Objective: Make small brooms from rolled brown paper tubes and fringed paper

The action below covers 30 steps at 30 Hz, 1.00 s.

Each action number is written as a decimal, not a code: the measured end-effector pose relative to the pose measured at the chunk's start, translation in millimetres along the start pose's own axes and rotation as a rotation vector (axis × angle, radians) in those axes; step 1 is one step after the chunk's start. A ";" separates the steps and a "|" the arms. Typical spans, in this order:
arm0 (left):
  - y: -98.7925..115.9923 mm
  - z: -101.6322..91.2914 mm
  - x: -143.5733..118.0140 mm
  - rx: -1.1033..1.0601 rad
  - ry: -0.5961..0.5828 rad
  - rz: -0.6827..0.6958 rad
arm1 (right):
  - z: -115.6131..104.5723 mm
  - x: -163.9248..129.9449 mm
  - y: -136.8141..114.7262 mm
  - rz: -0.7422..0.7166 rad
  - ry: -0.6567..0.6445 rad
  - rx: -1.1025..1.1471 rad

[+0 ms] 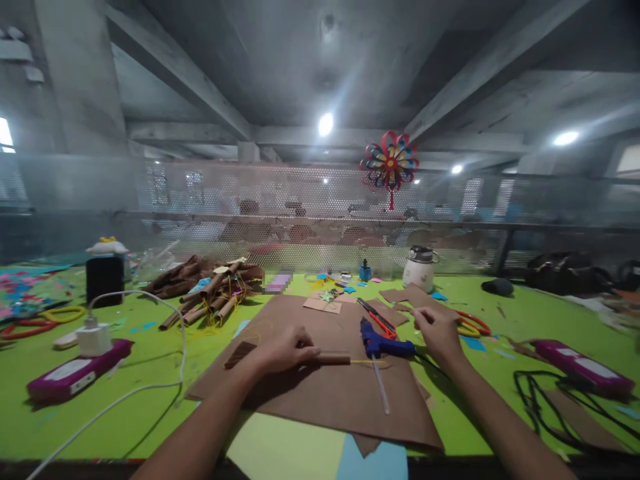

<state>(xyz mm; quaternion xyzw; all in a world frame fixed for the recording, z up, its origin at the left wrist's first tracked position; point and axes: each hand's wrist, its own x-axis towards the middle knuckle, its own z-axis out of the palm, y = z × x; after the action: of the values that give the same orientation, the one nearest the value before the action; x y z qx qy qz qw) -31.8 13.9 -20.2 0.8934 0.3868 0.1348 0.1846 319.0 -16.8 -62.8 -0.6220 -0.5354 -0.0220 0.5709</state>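
Note:
My left hand (pixel 290 350) is closed around a short brown paper tube (pixel 334 360) above a large brown paper sheet (pixel 300 400). A yellow string (pixel 367 362) runs out of the tube's right end. Off to the right, my right hand (pixel 436 327) has its fingers pinched together; what they hold, if anything, is too small to make out. Between the hands lies a blue glue gun (pixel 387 345) with a clear glue stick (pixel 380 387) beneath it. Orange-handled scissors (pixel 383 321) rest just behind the gun. Beside my left wrist is a flat brown piece (pixel 241 355).
Brown paper rolls (pixel 215 293) with yellow strings are piled at the back left. Purple power strips (pixel 83 370) (pixel 583 367) lie on both sides, with a white cable (pixel 184 340) and black cables (pixel 533 400). A white bottle (pixel 419 270) stands behind. A perforated screen (pixel 300 220) borders the green table.

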 end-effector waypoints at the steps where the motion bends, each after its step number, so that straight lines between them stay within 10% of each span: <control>1: -0.6 0.6 0.5 0.002 0.004 0.001 | 0.2 -0.5 -0.7 0.000 0.000 0.001; 23: -5.1 -6.2 10.3 0.055 0.525 0.000 | -0.6 -8.5 -15.6 -0.024 -0.012 -0.017; 30: -7.4 -7.5 12.2 -0.003 0.484 -0.026 | -1.6 -7.0 -15.4 -0.014 -0.008 -0.016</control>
<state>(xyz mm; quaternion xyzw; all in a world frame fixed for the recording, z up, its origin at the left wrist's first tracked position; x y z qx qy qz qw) -31.3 29.3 -15.4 0.8297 0.4313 0.3429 0.0896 306.4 -25.9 -56.2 -0.6229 -0.5416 -0.0277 0.5638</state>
